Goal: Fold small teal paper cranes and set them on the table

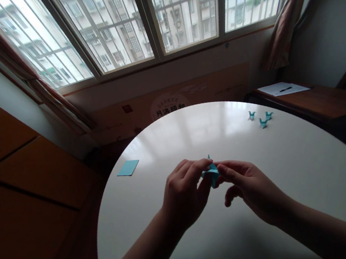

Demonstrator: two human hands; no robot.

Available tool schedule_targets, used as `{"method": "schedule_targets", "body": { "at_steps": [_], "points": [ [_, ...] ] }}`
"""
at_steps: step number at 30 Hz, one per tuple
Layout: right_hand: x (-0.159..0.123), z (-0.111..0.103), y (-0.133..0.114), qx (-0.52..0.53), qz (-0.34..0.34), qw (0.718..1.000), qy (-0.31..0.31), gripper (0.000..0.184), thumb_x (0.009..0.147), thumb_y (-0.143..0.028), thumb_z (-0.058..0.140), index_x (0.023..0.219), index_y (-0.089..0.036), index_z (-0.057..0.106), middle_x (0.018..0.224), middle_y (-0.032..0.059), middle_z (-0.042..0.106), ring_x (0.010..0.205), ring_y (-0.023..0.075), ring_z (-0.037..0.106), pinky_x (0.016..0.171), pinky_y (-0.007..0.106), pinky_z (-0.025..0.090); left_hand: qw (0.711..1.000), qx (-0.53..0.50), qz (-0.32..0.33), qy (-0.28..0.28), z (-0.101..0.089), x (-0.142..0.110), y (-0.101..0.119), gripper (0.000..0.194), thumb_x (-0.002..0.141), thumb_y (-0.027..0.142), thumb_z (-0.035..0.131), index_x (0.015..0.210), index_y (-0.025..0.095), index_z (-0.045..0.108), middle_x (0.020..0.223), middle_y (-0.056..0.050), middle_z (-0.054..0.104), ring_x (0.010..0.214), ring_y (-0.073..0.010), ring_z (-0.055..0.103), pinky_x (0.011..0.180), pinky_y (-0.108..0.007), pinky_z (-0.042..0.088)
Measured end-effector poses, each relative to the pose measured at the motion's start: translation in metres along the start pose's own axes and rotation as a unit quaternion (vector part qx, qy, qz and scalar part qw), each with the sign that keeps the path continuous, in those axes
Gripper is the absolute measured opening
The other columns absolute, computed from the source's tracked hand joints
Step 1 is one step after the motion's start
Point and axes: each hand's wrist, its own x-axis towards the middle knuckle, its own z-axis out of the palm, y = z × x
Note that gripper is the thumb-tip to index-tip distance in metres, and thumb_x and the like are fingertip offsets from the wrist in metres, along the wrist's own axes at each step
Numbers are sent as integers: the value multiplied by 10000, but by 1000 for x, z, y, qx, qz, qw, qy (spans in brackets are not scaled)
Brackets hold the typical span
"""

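Note:
Between my two hands, above the white table, is a small folded piece of turquoise paper [211, 172] with pointed tips up and down. My left hand [184, 187] pinches its left side, fingers over the top and thumb below. From the right, my right hand [248, 181] grips the other side between thumb and index finger, its lower fingers curled loosely beneath. Fingertips cover parts of the paper, so its full shape is partly hidden. Three finished-looking turquoise origami birds [263, 122] stand together at the far right of the table.
A stack or sheet of square turquoise paper [128, 167] lies at the left of the round white table [150, 149]. Behind on the right, a brown wooden surface [330, 101] bears white paper [281, 88] and a dark pen [285, 89]. Barred windows and curtains are beyond.

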Motion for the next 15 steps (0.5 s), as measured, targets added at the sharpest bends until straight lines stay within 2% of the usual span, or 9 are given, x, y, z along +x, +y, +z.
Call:
{"method": "schedule_targets", "body": {
  "at_steps": [4, 7, 15],
  "points": [
    [1, 1, 3, -8, -5, 1000, 1, 304, 887, -427, 735, 1126, -245, 781, 904, 92, 696, 859, 209, 604, 519, 232, 565, 999, -27, -34, 6, 2, -2, 1, 203, 865, 90, 699, 1050, 157, 649, 880, -68, 732, 717, -163, 667, 559, -254, 565],
    [2, 2, 6, -10, -8, 1000, 3, 300, 882, -414, 743, 1124, -243, 784, 888, 91, 696, 844, 207, 607, 508, 228, 565, 993, -78, -91, 2, 2, -3, 2, 233, 856, 78, 693, 1066, 159, 634, 834, -41, 694, 662, -132, 644, 511, -211, 548],
    [0, -1, 9, 3, -8, 1000, -17, 299, 908, -389, 722, 1182, -275, 759, 917, 79, 714, 842, 194, 615, 527, 227, 575, 951, -183, -251, 15, 4, -3, 5, 196, 819, 141, 717, 982, 184, 617, 704, 22, 615, 594, -135, 619, 511, -242, 539]
  ]
}}
